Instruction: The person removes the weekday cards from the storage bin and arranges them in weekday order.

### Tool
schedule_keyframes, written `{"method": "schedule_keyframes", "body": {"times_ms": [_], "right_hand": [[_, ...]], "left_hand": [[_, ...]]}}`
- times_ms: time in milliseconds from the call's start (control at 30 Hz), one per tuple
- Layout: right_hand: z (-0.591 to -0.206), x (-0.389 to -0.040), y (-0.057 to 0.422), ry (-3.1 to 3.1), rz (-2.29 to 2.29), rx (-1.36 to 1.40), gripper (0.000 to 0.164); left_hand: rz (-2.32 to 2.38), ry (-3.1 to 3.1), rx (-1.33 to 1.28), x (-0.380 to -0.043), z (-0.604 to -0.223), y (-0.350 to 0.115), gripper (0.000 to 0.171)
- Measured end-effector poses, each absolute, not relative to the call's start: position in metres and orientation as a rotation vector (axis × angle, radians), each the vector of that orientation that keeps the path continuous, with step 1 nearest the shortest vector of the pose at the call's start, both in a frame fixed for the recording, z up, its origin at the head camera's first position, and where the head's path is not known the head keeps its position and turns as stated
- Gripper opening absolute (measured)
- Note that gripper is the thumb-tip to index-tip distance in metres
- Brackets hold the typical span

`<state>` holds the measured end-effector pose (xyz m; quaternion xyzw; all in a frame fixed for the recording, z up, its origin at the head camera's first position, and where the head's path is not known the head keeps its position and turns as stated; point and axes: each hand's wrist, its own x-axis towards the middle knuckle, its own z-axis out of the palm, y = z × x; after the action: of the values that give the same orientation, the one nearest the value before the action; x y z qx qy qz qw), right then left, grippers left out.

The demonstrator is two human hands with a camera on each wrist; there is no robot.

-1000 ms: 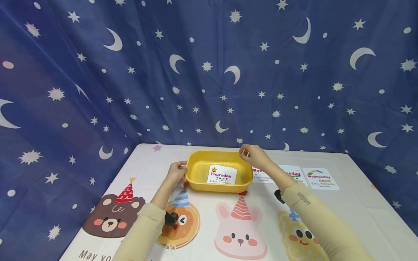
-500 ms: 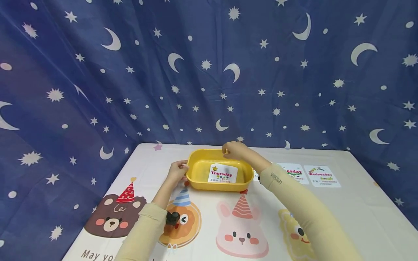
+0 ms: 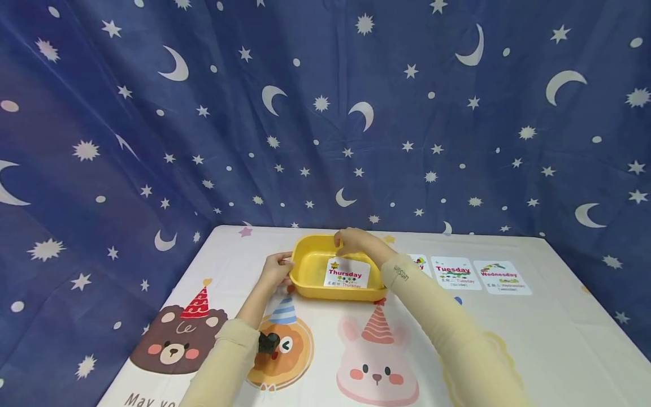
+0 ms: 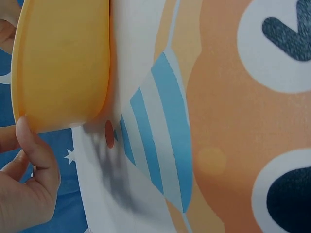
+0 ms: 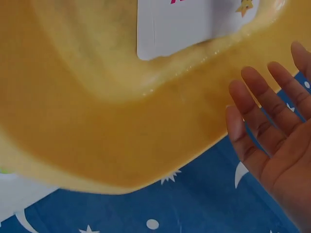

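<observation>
A yellow plastic basin [image 3: 330, 293] stands near the back of the table, with a white "Thursday" card [image 3: 347, 272] lying inside it. My left hand [image 3: 276, 270] holds the basin's left end, thumb and fingers pinching the rim in the left wrist view. Over the basin's far rim is my right hand [image 3: 354, 242], reaching down toward the card. The right wrist view shows this hand [image 5: 284, 131] with its fingers extended, nothing between them, and the card's edge [image 5: 160, 46] a little way off.
To the right of the basin lie a "Tuesday" card [image 3: 455, 273], a "Wednesday" card [image 3: 502, 277] and another card [image 3: 420, 262] mostly behind my right sleeve. A blue curtain [image 3: 315, 113] with moons and stars hangs along the table's back edge. Cartoon faces are printed on the tablecloth [image 3: 315, 373].
My right hand has moved left from the basin's right back corner to above the far rim behind the card. The left hand keeps its hold on the basin, which has stayed in place.
</observation>
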<state>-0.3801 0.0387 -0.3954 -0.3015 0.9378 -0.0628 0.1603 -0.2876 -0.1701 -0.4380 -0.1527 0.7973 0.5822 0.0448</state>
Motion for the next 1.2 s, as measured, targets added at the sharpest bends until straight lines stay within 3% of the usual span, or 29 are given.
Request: {"method": "schedule_keyframes", "body": {"times_ms": [800, 1000, 1200], "right_hand": [[-0.402, -0.375, 0.017, 2.637, 0.131, -0.732, 0.030], [-0.405, -0.368, 0.026, 2.655, 0.076, -0.645, 0.046], [-0.409, -0.370, 0.023, 2.630, 0.356, -0.763, 0.060]], "left_hand": [[1.777, 2.443, -0.480, -0.285, -0.437, -0.170, 0.039], [1.762, 2.443, -0.480, -0.287, -0.437, -0.169, 0.040], [1.764, 2.440, -0.493, -0.287, -0.438, -0.169, 0.040]]}}
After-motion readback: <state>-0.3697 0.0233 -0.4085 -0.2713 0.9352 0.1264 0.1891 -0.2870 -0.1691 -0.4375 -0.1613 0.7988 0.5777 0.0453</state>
